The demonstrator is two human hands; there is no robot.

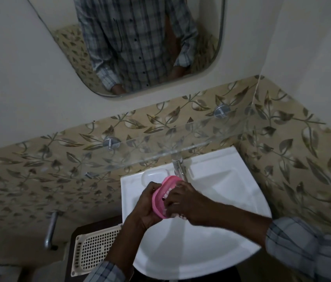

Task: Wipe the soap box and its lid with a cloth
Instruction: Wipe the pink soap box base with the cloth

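Observation:
Over the white sink I hold a pink plastic soap box (161,195), tilted on its edge. My left hand (146,208) grips its left side with fingers curled round the rim. My right hand (183,202) covers its right side, fingers curled into the box. A bit of white material (177,215) shows under my right fingers; whether it is a cloth I cannot tell. No separate lid shows.
The white sink (211,241) fills the corner, its chrome tap (179,167) just behind the box. A glass shelf (160,143) projects above the sink. A cream plastic grid tray (93,249) lies lower left beside a metal handle (50,231). A mirror (140,47) hangs above.

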